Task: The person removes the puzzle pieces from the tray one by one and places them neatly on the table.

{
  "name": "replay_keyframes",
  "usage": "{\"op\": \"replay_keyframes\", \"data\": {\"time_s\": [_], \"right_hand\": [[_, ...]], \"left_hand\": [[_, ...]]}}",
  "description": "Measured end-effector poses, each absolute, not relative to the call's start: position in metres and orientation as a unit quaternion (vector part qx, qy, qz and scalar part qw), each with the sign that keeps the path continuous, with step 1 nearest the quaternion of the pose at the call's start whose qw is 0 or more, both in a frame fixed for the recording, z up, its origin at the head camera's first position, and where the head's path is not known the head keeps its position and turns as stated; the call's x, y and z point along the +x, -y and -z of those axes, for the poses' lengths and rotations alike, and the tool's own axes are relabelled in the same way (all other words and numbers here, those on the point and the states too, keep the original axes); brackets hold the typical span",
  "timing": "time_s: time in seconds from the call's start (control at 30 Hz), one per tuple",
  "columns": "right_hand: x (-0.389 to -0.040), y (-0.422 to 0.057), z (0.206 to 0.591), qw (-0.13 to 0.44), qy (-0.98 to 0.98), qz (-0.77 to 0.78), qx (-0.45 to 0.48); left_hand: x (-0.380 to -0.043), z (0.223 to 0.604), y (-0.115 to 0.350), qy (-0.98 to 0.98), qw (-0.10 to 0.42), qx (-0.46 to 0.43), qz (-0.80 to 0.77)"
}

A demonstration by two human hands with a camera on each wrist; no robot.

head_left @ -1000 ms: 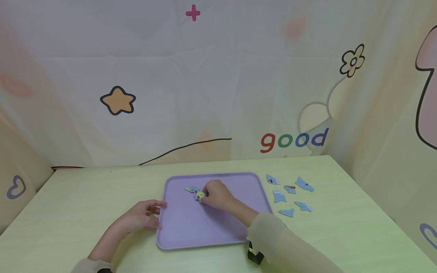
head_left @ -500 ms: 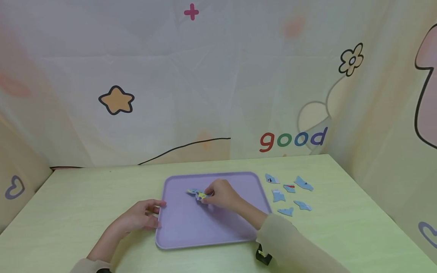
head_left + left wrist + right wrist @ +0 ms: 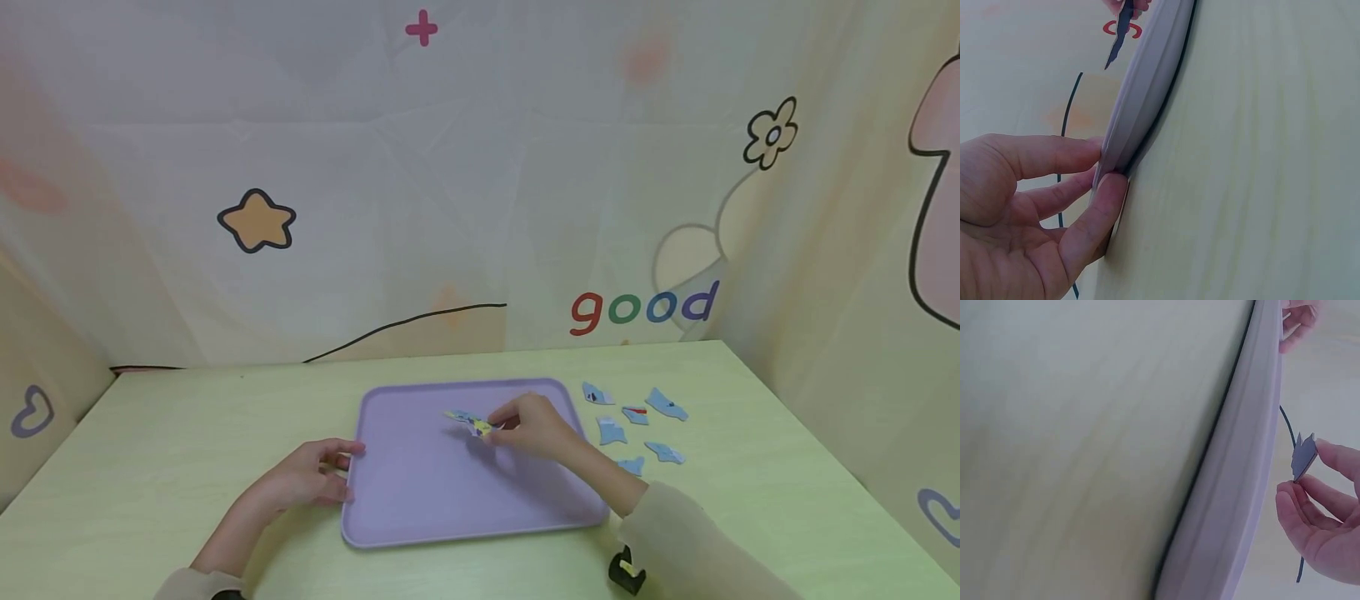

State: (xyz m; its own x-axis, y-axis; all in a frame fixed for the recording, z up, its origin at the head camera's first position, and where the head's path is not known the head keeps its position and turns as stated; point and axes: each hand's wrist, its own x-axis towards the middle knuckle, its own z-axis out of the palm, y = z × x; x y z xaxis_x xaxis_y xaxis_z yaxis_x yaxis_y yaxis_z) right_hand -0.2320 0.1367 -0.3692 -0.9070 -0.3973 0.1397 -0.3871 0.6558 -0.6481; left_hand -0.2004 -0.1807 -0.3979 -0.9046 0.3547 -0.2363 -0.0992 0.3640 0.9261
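Observation:
My right hand (image 3: 532, 427) pinches a few joined puzzle pieces (image 3: 471, 422), printed blue and yellow, between thumb and fingers. They are raised above the purple tray (image 3: 435, 492) and tilted. Their plain grey back (image 3: 1303, 456) shows in the right wrist view. At the tray's left edge, my left hand (image 3: 309, 475) holds the rim with its thumb and fingers. In the left wrist view, the left thumb (image 3: 1100, 209) lies against the rim's outer side. How the pieces join under the right fingertips is hidden.
Several loose light-blue puzzle pieces (image 3: 612, 430) lie on the pale wooden table (image 3: 757, 500), right of the tray. One of them (image 3: 632, 465) is partly covered by the right forearm. A printed cloth (image 3: 465, 183) hangs behind the table.
My right hand has lifted the joined puzzle pieces off the tray and carried them to the right. The left hand has stayed at the tray's left rim.

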Motion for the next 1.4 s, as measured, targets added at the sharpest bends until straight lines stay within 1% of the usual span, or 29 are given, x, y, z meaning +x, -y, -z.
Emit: {"op": "replay_keyframes", "data": {"time_s": [0.57,0.8,1.07,1.4], "right_hand": [[-0.21,-0.216,0.362,0.032,-0.898,0.377,-0.223],[-0.198,-0.244,0.357,0.055,-0.895,0.404,-0.183],[-0.181,-0.277,0.359,0.079,-0.876,0.443,-0.174],[-0.161,-0.309,0.363,0.078,-0.886,0.428,-0.162]], "left_hand": [[-0.2,0.397,0.181,-0.803,0.201,0.072,-0.556],[-0.199,0.395,0.181,-0.808,0.199,0.07,-0.551],[-0.198,0.394,0.18,-0.809,0.2,0.073,-0.548],[-0.199,0.393,0.18,-0.806,0.201,0.072,-0.552]]}}
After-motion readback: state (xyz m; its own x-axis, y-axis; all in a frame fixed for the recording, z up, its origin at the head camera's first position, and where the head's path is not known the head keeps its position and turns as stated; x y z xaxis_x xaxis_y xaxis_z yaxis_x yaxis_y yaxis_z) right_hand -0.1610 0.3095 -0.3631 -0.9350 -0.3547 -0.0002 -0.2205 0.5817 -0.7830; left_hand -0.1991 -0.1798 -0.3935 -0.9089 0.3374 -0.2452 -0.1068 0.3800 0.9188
